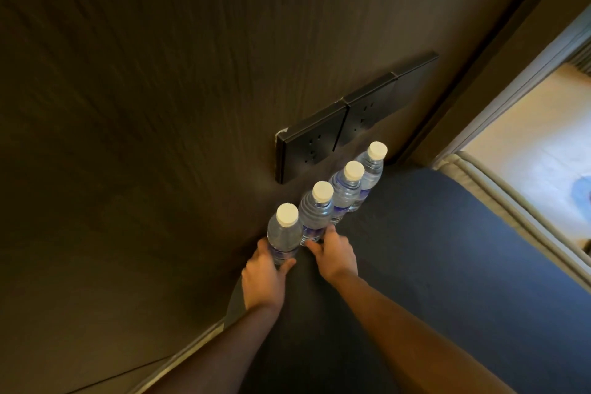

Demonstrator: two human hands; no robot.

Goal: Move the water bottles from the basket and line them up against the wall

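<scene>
Several clear water bottles with white caps and blue labels stand upright in a row along the dark wood-grain wall [144,105]. My left hand [265,275] is wrapped around the base of the nearest bottle [284,233]. My right hand [335,253] touches the lower part of the second bottle [315,211] with its fingertips. Two more bottles [347,189] [371,169] continue the line toward the corner. The basket is out of view.
A black panel of wall sockets [323,144] sits on the wall just behind the bottles. The bottles stand on a dark round-edged tabletop [431,249]. A bed with a light mattress [527,144] lies to the right. A thin cable [112,377] runs at lower left.
</scene>
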